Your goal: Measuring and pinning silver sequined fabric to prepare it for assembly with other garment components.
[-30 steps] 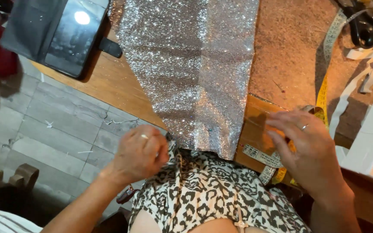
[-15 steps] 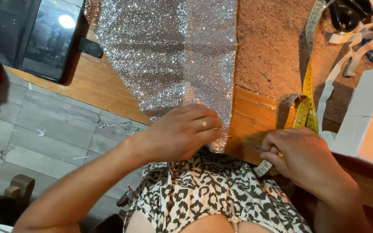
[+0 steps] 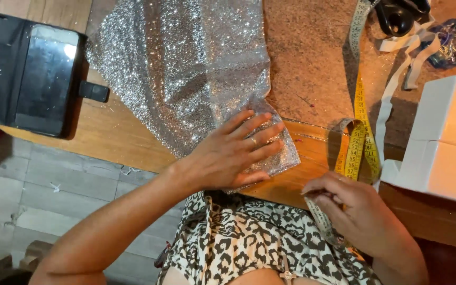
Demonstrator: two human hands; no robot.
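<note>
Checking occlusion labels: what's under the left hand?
The left hand lies flat on the near corner of the silver glitter fabric, which lies on the wooden table. The patch of fabric beneath the palm is hidden.

This looks like a small sewing or dressmaking workroom, probably at home. A wooden counter (image 3: 133,148) carries a length of silver sequin fabric (image 3: 186,68) spread flat, with a brown cork-like mat (image 3: 312,58) beside it. A yellow tape measure (image 3: 359,111) trails across the mat and loops over the counter edge, black scissors (image 3: 397,13) lie at the far end, and a small pile of pins (image 3: 449,42) sits near white ribbon strips (image 3: 397,84). White boxes (image 3: 444,137) stand to one side, and a phone in a black case (image 3: 43,79) rests at the other. Grey floor tiles (image 3: 54,190) below are scattered with thread scraps.
</note>
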